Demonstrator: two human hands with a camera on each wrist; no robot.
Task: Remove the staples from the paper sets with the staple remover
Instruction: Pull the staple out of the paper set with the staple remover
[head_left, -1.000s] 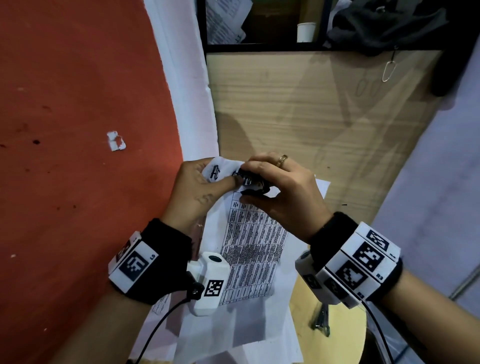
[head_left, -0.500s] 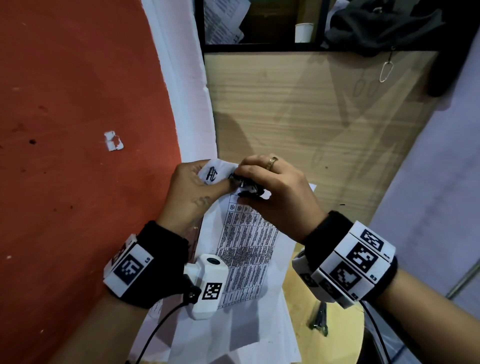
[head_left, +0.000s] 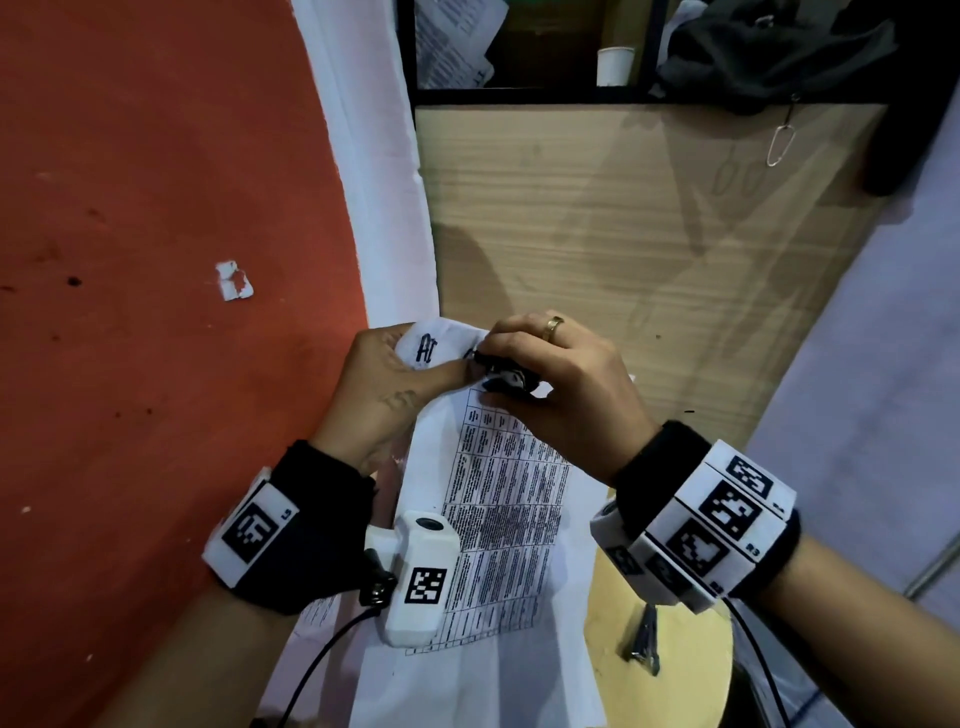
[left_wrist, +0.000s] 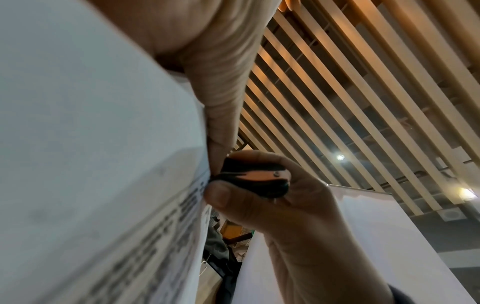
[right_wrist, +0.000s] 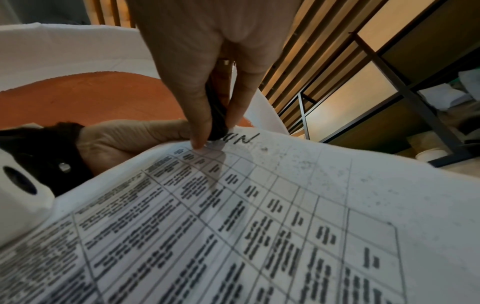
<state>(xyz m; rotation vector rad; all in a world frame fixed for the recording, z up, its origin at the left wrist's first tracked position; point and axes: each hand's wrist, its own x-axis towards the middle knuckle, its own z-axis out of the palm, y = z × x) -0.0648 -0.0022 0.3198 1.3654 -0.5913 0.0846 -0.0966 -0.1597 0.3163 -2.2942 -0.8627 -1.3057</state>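
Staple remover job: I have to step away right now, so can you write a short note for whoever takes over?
Left hand pinches the top corner of the paper set, held up off the desk.
Right hand grips the black staple remover, squeezed against that same corner.
Done: tool is on the corner; whether the staple is out cannot be seen.
Left: pull it free, check the corner, then do any other sets.
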